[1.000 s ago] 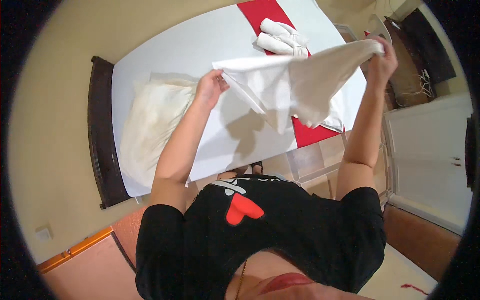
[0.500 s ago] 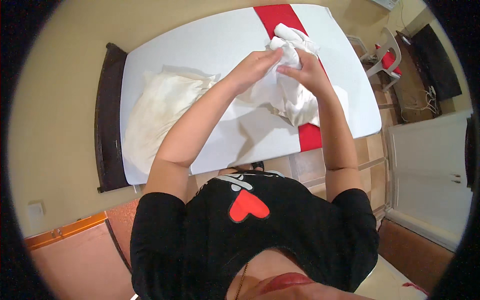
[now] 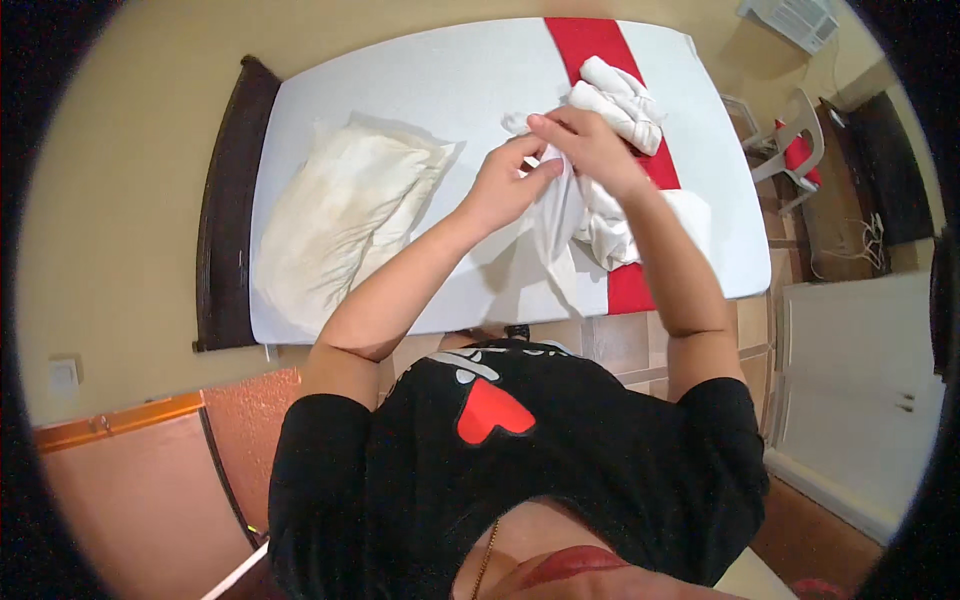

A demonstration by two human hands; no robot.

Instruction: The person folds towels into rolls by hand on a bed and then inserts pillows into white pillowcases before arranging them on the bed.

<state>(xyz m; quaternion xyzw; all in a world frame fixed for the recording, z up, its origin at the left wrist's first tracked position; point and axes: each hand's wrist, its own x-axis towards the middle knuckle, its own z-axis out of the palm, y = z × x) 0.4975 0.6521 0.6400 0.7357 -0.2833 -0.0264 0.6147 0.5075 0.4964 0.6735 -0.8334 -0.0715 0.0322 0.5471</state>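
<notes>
A white cloth (image 3: 575,215), maybe a pillowcase, hangs bunched over the bed, and both hands pinch its top edge close together. My left hand (image 3: 505,185) grips it from the left side. My right hand (image 3: 590,150) holds it from above. A cream bare pillow (image 3: 345,215) lies on the white bed (image 3: 440,90) to the left of my hands. A rolled white towel bundle (image 3: 620,95) rests on the red bed runner (image 3: 600,45) just behind my right hand.
A dark wooden headboard (image 3: 225,210) edges the bed at the left, against a tan wall. A white chair with a red seat (image 3: 795,150) stands at the right, near a white cabinet (image 3: 860,370). Tiled floor lies below the bed.
The cloth was stretched wide between my spread hands one second ago. My hands have since come together above the bed, and the cloth now hangs gathered between them.
</notes>
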